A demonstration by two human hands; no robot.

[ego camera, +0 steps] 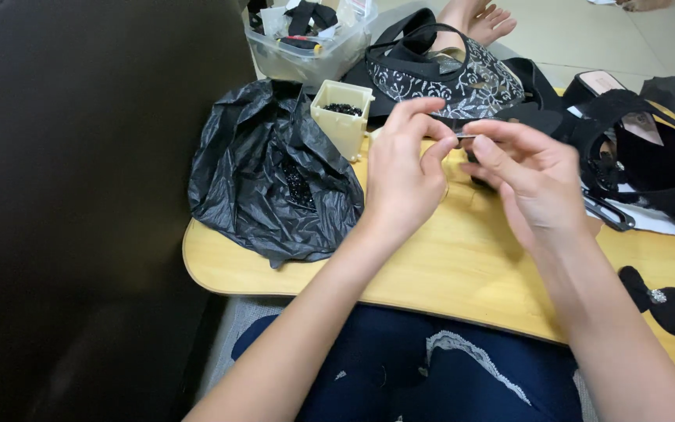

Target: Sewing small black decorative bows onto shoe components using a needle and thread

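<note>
From the head camera, both forearms rise from the bottom edge and meet above the middle of a pale wooden lap board. The left hand is upright with the wrist bent slightly inward; its thumb and forefinger are pinched together at the tips, the other fingers curled loosely behind. The right hand faces it, palm turned toward the left, thumb and forefinger likewise nipped together, the remaining fingers fanned out and relaxed. Between the two pinches runs a thin dark needle-like piece, held at fingertip level just above the board; it is too small to say more about it, or which hand bears it.

Just behind the left hand stands a small cream box holding black beads. To its left lies a crumpled black plastic bag with more beads in its fold. Behind the hands sits a black patterned sandal upper, and a clear plastic tub of odds and ends stands beyond. A black bow with a sparkling centre rests near the board's right edge, well apart from the hands.
</note>
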